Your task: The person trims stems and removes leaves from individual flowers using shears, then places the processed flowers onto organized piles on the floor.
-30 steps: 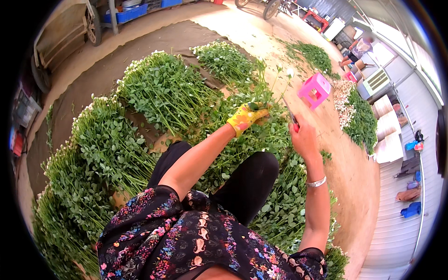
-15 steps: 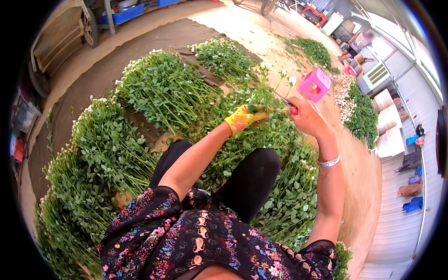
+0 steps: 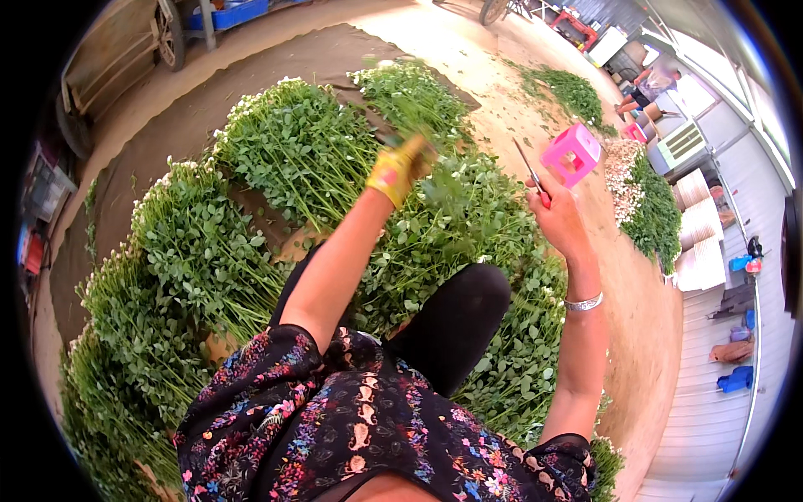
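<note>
My left hand (image 3: 401, 167), in a yellow patterned glove, is smeared by motion among blurred green stems over the middle pile; what its fingers hold is unclear. My right hand (image 3: 552, 211) is closed on red-handled shears (image 3: 527, 163), their blades pointing up and away. Cut stems with white flowers (image 3: 297, 125) lie in leafy heaps around my knees, in front and to the left. A pink plastic stool (image 3: 571, 153) stands just beyond the shears on the bare floor.
A dark cloth (image 3: 150, 134) lies under the left heaps. A cart (image 3: 113, 63) stands top left. At right are a flower pile (image 3: 644, 201), stacked pale sheets (image 3: 698, 238) and a corrugated wall (image 3: 703, 402). Another person (image 3: 652, 84) is at the back right.
My left hand has swung up and leftward, with green blur around it; the upright white blooms above it are no longer distinct. My right hand moved up, then slightly back, keeping the shears.
</note>
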The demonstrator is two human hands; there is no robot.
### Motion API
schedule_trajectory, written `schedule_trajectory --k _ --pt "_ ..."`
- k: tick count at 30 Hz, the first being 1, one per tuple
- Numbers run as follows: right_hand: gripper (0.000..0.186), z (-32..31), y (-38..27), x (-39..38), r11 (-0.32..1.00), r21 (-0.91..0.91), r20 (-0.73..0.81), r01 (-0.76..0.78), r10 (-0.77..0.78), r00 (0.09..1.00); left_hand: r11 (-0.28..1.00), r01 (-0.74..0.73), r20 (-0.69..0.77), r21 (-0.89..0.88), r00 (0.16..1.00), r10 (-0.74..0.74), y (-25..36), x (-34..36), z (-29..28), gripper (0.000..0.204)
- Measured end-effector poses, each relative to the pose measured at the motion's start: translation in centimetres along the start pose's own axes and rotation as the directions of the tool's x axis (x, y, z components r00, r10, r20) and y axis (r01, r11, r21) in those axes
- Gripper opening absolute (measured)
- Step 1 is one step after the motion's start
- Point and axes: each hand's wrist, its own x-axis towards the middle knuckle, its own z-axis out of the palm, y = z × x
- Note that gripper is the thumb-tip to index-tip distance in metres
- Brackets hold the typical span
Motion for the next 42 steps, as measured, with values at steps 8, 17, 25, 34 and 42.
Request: schedule_trajectory --k 8,17,25,34,42 --pt "0.021 6.8 2.2 0.6 0.985 0.172 0.240 0.007 -0.049 0.970 0.941 -0.210 -0.354 -0.267 0.929 0.107 9.0 2.8 -10.7 0.017" --pt "0.021 11.0 -5.3 1.8 0.924 0.363 0.238 0.120 -0.216 0.947 0.911 -0.379 -0.469 -0.161 0.842 0.267 17.0 -1.3 -19.1 0.018" --pt "0.023 17.0 -11.5 3.8 0.892 0.241 0.524 0.384 -0.452 0.722 0.897 -0.441 -0.622 0.026 0.696 0.360 23.3 -9.2 -24.4 0.023" --pt "0.024 23.1 -16.9 -2.1 0.725 0.505 0.863 -0.468 -0.418 0.284 0.842 -0.494 -0.688 0.217 0.535 0.491 26.4 -19.8 -31.6 0.027" --pt "0.027 26.1 -21.0 -3.3 0.344 0.428 0.873 -0.836 -0.395 0.285 0.812 -0.486 -0.756 0.322 0.384 0.530 29.2 -29.9 -36.1 0.025"
